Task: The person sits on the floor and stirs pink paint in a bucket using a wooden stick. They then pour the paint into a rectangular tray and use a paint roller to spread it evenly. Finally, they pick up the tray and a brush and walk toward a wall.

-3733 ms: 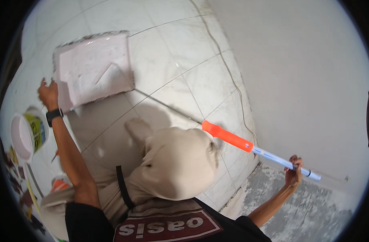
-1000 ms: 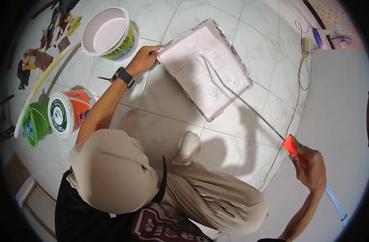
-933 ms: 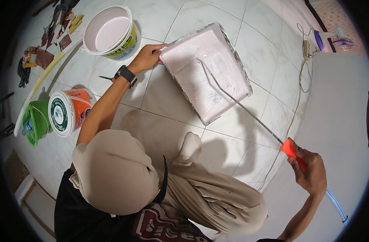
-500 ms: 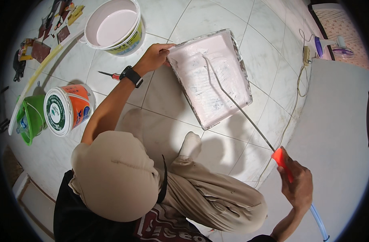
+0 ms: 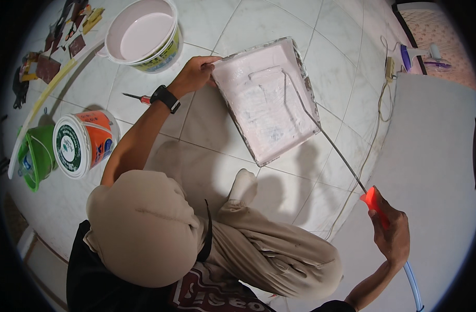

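A paint tray (image 5: 312,101) with paint-crusted edges lies tilted on the floor in front of me, its inside coated in pale pink paint. My left hand (image 5: 194,74) is closed on its far left corner, the thumb over the rim. In the tray sits a paint roller (image 5: 338,148); its head, covered in the same pink, is near the far end and hard to tell from the paint. My right hand (image 5: 393,229) is wrapped round the roller's orange-red handle, off to the right, and the metal rod crosses the tray's right edge.
Beyond my left hand stands a bucket of pink paint (image 5: 171,49). Nearer are a screwdriver (image 5: 144,99), an orange-and-white lidded bucket (image 5: 97,138) and a green bucket (image 5: 40,151). A yellowish strip (image 5: 51,92) arcs past them. A cable (image 5: 382,104) runs along the right.
The roller head has moved to the right within the tray, and my right hand has shifted slightly right with the handle. My left hand keeps its hold on the tray's corner.
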The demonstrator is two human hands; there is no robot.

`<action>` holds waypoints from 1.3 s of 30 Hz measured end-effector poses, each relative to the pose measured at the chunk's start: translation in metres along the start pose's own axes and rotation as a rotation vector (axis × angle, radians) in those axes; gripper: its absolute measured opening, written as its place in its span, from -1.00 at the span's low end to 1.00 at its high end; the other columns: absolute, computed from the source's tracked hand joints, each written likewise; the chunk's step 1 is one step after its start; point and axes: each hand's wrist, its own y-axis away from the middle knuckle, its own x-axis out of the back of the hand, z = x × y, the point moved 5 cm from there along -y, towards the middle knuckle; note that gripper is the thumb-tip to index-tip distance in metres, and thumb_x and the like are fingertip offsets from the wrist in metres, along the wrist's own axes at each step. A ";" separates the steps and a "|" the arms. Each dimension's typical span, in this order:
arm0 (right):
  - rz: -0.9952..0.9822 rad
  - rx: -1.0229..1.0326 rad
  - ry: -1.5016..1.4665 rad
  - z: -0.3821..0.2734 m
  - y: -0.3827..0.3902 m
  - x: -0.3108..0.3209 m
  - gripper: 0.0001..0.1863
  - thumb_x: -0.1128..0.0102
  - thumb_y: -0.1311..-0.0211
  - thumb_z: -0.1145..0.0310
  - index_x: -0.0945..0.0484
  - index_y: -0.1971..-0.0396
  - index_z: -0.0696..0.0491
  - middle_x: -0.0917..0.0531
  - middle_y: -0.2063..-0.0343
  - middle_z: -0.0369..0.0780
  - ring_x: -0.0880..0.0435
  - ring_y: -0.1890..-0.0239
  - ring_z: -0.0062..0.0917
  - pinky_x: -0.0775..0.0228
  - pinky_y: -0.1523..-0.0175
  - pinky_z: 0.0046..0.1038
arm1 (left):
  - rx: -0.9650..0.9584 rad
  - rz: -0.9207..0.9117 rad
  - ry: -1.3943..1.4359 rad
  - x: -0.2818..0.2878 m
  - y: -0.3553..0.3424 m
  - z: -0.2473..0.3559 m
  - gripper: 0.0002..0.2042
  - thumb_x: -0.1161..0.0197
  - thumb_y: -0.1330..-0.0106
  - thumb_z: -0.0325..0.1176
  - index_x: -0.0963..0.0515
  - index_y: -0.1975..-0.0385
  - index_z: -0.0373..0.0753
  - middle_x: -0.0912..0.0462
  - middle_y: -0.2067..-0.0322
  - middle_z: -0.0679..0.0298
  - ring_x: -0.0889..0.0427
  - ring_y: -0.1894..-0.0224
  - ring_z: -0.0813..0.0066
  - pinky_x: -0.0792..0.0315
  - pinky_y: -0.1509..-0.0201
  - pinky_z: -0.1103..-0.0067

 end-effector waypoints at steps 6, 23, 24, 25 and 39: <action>0.000 -0.037 0.062 -0.017 -0.025 -0.011 -0.61 -0.20 -0.29 0.45 -0.55 -0.13 0.05 -0.61 0.49 0.05 -0.56 0.49 -0.01 -0.41 0.32 -0.24 | 0.047 -0.101 -0.084 -0.010 -0.012 -0.005 -0.62 0.12 -0.50 -0.49 -0.38 -0.26 -0.38 -0.64 0.10 0.11 -0.70 0.16 0.47 -0.67 0.07 0.55; -0.020 0.057 -0.017 0.000 0.004 -0.026 -0.56 -0.28 -0.24 0.33 -0.57 -0.14 -0.05 -0.60 0.56 -0.05 -0.55 0.53 -0.13 -0.38 0.35 -0.26 | 0.034 0.054 -0.049 -0.007 0.000 -0.004 -0.64 0.08 -0.48 -0.50 -0.43 -0.22 -0.37 -0.64 0.15 0.16 -0.67 0.21 0.51 -0.69 0.15 0.58; 0.010 0.095 0.053 -0.013 0.001 -0.025 -0.57 -0.28 -0.25 0.33 -0.58 -0.13 -0.06 -0.56 0.62 -0.10 -0.52 0.57 -0.19 -0.34 0.40 -0.27 | 0.002 0.066 -0.055 -0.007 0.001 -0.003 -0.64 0.09 -0.48 -0.50 -0.44 -0.21 -0.39 -0.65 0.21 0.18 -0.67 0.25 0.52 -0.68 0.18 0.59; 0.014 0.104 0.056 -0.018 -0.003 -0.029 -0.57 -0.29 -0.25 0.33 -0.57 -0.14 -0.06 -0.55 0.63 -0.11 -0.52 0.58 -0.19 -0.34 0.41 -0.26 | 0.008 0.049 -0.052 -0.007 0.000 -0.005 -0.64 0.09 -0.48 -0.51 -0.43 -0.21 -0.39 -0.65 0.20 0.17 -0.67 0.24 0.51 -0.68 0.17 0.58; 0.031 0.156 0.082 -0.033 0.013 -0.040 -0.51 -0.26 -0.26 0.33 -0.51 -0.22 -0.16 -0.53 0.65 -0.16 -0.51 0.63 -0.19 -0.34 0.46 -0.24 | 0.052 0.017 -0.050 -0.003 0.004 -0.008 -0.65 0.07 -0.49 -0.49 -0.45 -0.22 -0.34 -0.56 -0.02 0.14 -0.65 0.08 0.45 -0.70 0.08 0.54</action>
